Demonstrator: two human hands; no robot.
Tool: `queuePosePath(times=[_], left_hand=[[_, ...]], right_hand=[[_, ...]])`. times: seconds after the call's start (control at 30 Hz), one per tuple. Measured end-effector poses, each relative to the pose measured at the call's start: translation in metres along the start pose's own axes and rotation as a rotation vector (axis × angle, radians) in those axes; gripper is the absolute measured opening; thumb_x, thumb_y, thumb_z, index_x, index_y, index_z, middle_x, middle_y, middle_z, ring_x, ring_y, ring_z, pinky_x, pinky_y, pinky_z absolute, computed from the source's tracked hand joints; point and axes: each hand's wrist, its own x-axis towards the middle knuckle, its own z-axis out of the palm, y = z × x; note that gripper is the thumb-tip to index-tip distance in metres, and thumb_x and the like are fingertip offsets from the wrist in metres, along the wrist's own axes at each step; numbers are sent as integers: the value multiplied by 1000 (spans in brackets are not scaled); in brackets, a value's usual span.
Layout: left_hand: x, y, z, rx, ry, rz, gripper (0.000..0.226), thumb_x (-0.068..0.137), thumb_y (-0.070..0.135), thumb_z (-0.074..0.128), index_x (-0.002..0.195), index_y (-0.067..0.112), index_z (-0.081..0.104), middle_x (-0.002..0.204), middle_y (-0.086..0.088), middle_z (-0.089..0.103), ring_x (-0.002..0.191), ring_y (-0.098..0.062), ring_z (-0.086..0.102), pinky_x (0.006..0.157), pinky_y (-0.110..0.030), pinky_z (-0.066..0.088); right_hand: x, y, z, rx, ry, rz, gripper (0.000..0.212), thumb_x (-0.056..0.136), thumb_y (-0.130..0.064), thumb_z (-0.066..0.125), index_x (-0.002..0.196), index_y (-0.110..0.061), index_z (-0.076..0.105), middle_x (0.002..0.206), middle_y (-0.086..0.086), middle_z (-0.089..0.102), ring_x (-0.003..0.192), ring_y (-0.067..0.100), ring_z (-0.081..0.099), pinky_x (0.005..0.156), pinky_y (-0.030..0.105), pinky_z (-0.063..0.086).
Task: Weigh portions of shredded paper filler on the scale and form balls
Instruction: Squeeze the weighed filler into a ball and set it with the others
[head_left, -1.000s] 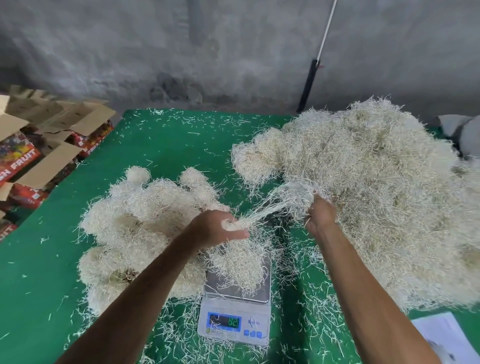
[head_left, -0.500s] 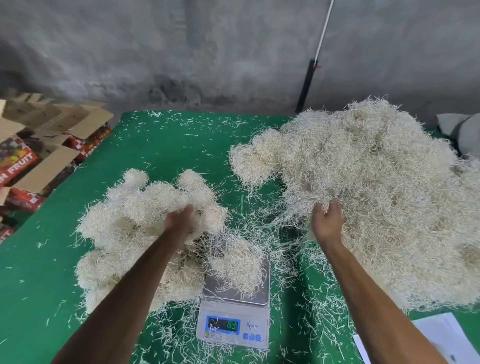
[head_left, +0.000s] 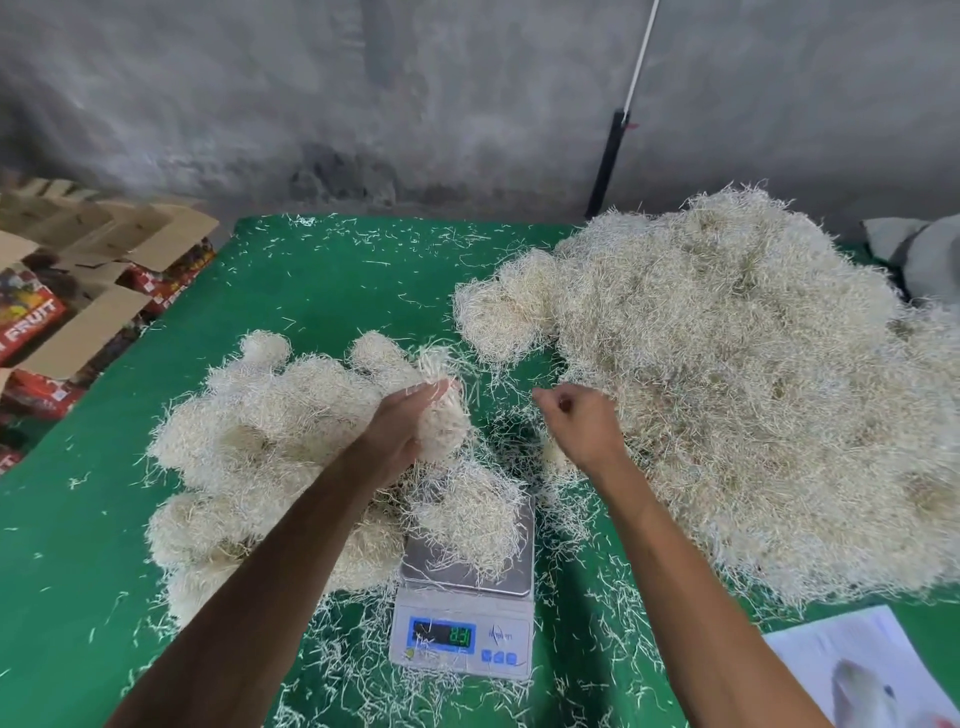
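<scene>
Though perhaps blurred, scale (head_left: 462, 631) amid filler (head_left: 753, 389).

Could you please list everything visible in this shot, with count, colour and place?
Table: one, green cover, strewn with loose shreds.
Loose filler heap: one, cream, right side.
Pile of formed balls: count unclear, cream, left of the scale.
Scale: one, white with a steel platform, front centre, display lit.
Portion: one, cream, on the scale platform.
Cardboard boxes: several, brown and red, far left, flaps open.
Pole: one, black and white, leaning on the grey wall.
Paper sheet: one, white, bottom right.
Left hand: holds a clump of filler.
Right hand: fingers curled, beside the heap.
</scene>
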Motion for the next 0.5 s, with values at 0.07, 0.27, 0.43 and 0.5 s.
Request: queuePosePath(times=[0.07,0.27,0.43,0.5], left_hand=[[-2,-1,4,322,-46,130,43,98,20,61,136,2,52,122,-21,67,104,-29,70,94,-48,57],[-12,-21,-3,953,63,439,60,89,1,69,145,10,49,135,-23,53,74,-14,63,64,-14,54],[-36,-42,-18,1062,94,525,64,83,10,79,141,9,53,118,-27,61,58,-6,57,55,-3,48],[-42,-48,-20,1084,110,495,68,82,12,80,143,8,51,125,-28,59,67,-11,62,62,-8,54]], right_hand=[[-16,-25,8,319,-353,-30,31,97,-59,61,111,-33,71,107,7,72,83,29,74,66,26,60],[-33,-33,32,576,-301,5,22,94,-36,74,113,-26,74,79,-8,69,66,28,51,65,39,48],[-39,-21,32,562,-263,47,26,93,-34,76,114,-18,75,96,4,70,75,21,51,69,24,51],[-42,-18,35,572,-260,79,18,92,-29,77,109,-23,75,99,-5,71,76,13,58,77,25,50]])
